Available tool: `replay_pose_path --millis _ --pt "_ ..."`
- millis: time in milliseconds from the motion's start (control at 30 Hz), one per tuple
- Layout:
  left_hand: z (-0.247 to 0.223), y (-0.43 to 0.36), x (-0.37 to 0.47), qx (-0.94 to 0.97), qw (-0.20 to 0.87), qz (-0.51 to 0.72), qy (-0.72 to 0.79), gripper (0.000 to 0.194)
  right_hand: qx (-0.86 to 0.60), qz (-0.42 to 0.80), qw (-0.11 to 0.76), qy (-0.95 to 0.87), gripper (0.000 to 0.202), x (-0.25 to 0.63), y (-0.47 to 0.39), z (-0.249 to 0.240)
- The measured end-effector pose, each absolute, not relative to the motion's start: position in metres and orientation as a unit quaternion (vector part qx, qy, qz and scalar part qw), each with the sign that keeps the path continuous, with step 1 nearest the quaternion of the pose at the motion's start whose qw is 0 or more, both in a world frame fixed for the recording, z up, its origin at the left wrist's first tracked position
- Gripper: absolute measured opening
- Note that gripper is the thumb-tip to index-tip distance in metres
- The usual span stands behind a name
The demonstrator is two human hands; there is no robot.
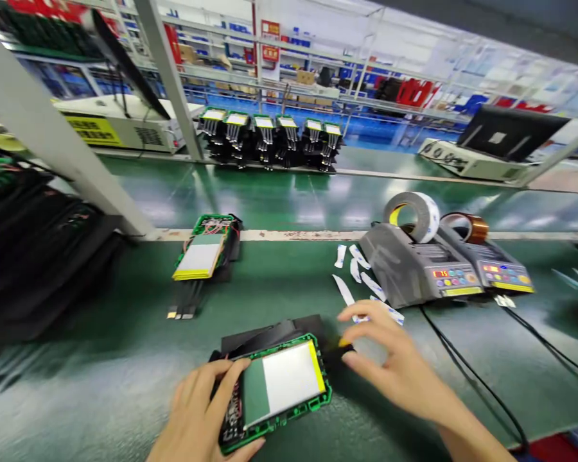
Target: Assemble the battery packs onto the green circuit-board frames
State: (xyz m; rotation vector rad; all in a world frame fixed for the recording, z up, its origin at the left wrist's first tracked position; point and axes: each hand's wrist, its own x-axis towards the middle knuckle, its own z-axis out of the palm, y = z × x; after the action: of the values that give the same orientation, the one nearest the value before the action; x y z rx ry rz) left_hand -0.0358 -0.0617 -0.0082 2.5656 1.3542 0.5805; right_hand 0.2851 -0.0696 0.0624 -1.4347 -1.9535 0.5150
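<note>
My left hand [207, 404] grips the left end of a green-framed circuit assembly [293, 378], which carries a white battery pack with a yellow strip at its right edge. Black flaps [274, 333] stick out behind it. Just right of the assembly, my right hand [385, 359] is raised with fingers curved and spread apart; a small dark and yellow bit [345, 346] shows by its fingertips, blurred. A similar assembly [202, 253] lies further back at the left, its flat black cables toward me.
Two tape dispensers [414, 266] with tape rolls [414, 215] stand at the right, cables trailing forward. White strips [354, 273] lie beside them. Dark stacked parts [43, 250] fill the left side. More assemblies [270, 138] stand in a row behind. A slanted post [77, 135] rises at left.
</note>
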Motion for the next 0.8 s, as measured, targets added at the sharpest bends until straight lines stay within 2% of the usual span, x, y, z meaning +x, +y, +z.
replay_pose_path --millis 100,233,433,567,600,700,800 --pt "-0.003 -0.064 -0.03 0.855 0.129 0.19 0.465 0.075 -0.49 0.346 0.272 -0.752 0.014 0.227 -0.049 0.061" --pt "0.001 -0.067 -0.031 0.848 0.172 0.171 0.471 0.076 -0.49 0.372 0.242 -0.751 0.014 0.195 -0.034 0.047" --pt "0.003 -0.068 -0.032 0.847 0.19 0.165 0.468 0.079 -0.527 0.208 0.235 -0.79 0.017 0.184 -0.037 0.026" --pt "0.003 -0.068 -0.031 0.853 0.18 0.164 0.461 0.076 -0.551 0.073 0.275 -0.784 0.051 0.183 -0.044 0.019" --pt "0.003 -0.068 -0.031 0.854 0.174 0.165 0.461 0.075 -0.538 0.049 0.288 -0.79 0.05 0.184 -0.045 0.019" --pt "0.005 -0.068 -0.03 0.861 0.157 0.164 0.456 0.075 -0.459 0.019 0.302 -0.835 0.012 0.184 -0.048 0.017" --pt "0.006 -0.067 -0.029 0.867 0.157 0.158 0.447 0.075 -0.423 0.026 0.278 -0.862 0.013 0.184 -0.049 0.017"
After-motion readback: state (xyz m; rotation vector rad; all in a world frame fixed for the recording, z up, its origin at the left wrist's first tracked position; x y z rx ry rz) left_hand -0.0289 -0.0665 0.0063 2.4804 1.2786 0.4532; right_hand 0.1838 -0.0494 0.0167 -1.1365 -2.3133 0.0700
